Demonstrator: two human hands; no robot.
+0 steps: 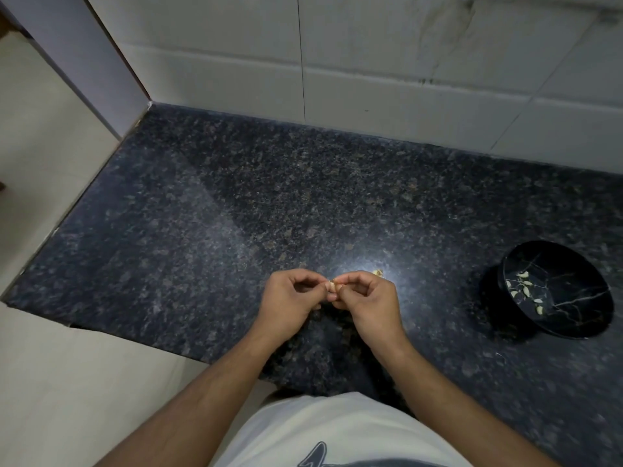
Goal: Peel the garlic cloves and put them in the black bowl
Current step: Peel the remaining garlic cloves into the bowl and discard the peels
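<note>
A small garlic clove (332, 286) is pinched between the fingertips of both hands above the dark granite counter. My left hand (290, 303) holds it from the left and my right hand (365, 299) from the right, fingers curled. The clove is mostly hidden by the fingers. The black bowl (573, 318) with pale veining sits on the counter at the right, well apart from my hands. Several peeled cloves (526, 291) lie inside it. More garlic bits (377, 273) lie on the counter just behind my right hand.
The speckled granite counter (236, 214) runs back to a white tiled wall (404, 79). Its left edge and front-left corner drop off to a light floor (50, 365). My white shirt fills the bottom centre.
</note>
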